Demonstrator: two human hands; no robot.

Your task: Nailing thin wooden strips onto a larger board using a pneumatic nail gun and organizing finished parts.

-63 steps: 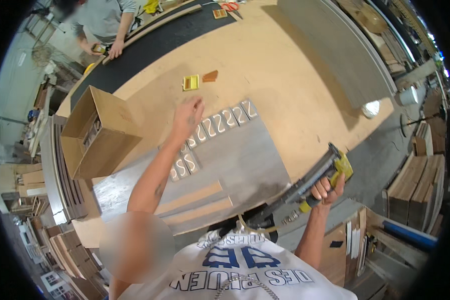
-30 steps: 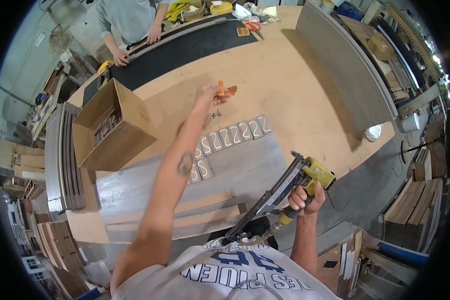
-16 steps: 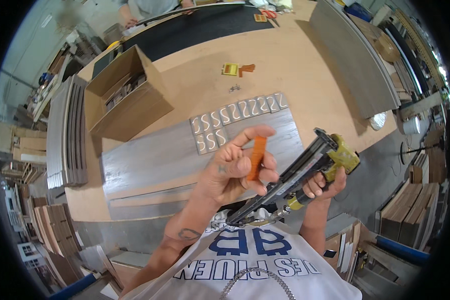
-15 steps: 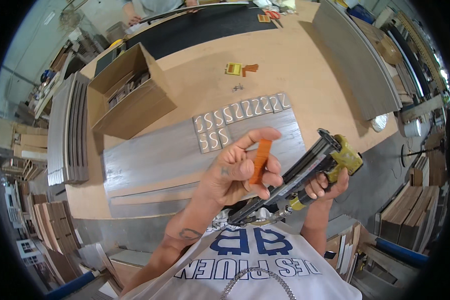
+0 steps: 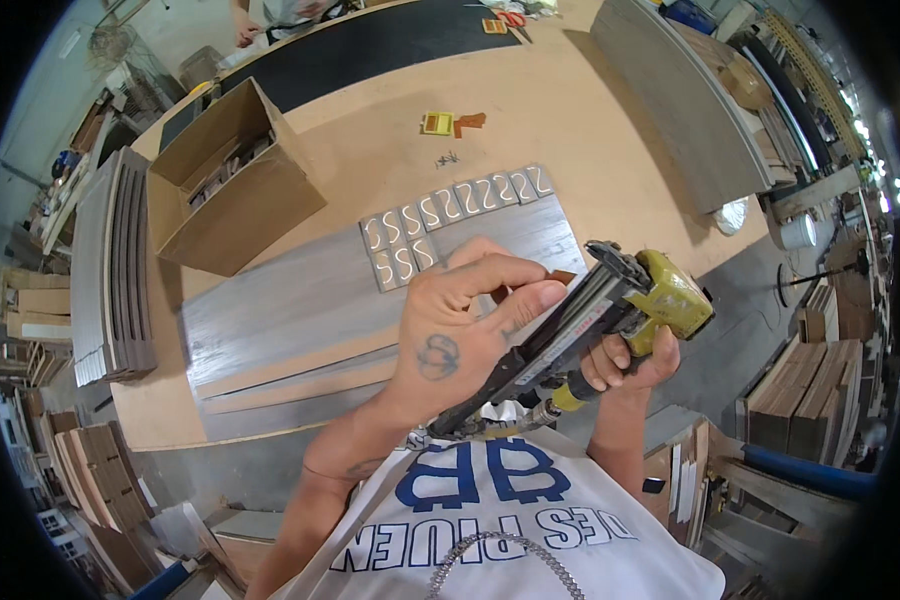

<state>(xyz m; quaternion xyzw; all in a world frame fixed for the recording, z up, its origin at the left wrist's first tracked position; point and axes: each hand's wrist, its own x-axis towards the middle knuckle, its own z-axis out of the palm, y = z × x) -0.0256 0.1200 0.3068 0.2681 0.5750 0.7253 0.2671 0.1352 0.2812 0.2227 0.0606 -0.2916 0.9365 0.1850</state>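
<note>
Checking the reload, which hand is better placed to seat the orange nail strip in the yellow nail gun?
Left hand: it pinches the orange nail strip against the yellow nail gun magazine. Right hand grips the handle.

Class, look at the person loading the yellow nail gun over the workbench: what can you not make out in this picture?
- Head view: the orange strip is mostly hidden by the left hand.
- The nail gun handle is covered by the right hand.
- The cardboard box contents are too small to tell.
</note>
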